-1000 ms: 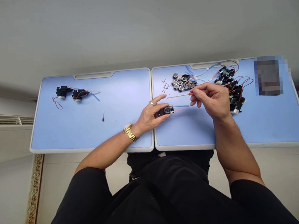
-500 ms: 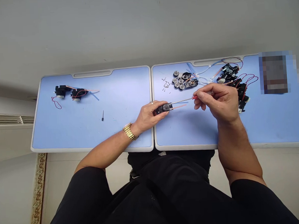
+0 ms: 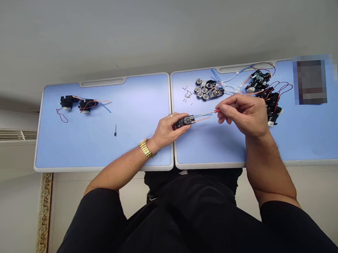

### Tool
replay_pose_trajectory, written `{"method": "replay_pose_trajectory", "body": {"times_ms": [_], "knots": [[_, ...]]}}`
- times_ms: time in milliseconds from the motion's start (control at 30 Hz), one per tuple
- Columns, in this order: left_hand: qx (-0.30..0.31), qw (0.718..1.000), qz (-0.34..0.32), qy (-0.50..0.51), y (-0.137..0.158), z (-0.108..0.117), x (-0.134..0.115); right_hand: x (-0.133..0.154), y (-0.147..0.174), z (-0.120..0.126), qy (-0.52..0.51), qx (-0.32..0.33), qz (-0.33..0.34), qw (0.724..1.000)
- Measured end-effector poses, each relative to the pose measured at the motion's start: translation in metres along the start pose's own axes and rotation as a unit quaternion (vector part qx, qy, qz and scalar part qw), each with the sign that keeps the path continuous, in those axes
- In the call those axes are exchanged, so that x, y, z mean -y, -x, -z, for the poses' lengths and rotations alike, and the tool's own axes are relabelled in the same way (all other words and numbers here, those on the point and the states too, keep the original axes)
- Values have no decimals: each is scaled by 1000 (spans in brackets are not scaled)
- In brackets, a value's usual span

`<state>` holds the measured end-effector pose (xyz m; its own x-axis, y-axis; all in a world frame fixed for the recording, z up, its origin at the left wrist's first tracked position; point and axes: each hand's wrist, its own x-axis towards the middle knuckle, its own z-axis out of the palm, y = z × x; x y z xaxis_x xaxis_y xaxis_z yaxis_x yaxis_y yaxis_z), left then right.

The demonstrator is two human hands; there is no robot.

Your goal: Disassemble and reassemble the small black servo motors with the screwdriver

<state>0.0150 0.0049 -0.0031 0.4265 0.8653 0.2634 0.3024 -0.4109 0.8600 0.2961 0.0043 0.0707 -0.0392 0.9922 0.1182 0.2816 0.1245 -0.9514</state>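
My left hand [image 3: 169, 131] grips a small black mechanical assembly [image 3: 188, 120] between thumb and fingers, above the seam of the two table tops. A round silvery part faces up on it, and thin blue and orange wires stick out to its right. In my right hand [image 3: 244, 112], pinched by thumb and fingertips, is a screwdriver [image 3: 205, 114] with a red and clear handle. Its metal shaft points left, and the tip meets the assembly near the round part. Whether the tip sits in a screw is too small to tell.
Loose screws [image 3: 187, 95] lie beside several black and silver round-topped parts [image 3: 205, 90]. Black assemblies with wires [image 3: 270, 97] pile up at the right, near a blurred-out object [image 3: 311, 80]. At the left are two wired assemblies [image 3: 67, 102] and a small black-headed pin-like tool [image 3: 115, 130].
My right hand and the screwdriver handle have shifted slightly left, toward the assembly. My left hand keeps its grip, nearly still.
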Motion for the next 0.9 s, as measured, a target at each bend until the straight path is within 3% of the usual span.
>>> {"method": "replay_pose_trajectory", "body": {"times_ms": [900], "knots": [[-4, 1000, -3, 1, 0, -2, 1, 2, 2, 2, 34, 12, 20, 999]]}}
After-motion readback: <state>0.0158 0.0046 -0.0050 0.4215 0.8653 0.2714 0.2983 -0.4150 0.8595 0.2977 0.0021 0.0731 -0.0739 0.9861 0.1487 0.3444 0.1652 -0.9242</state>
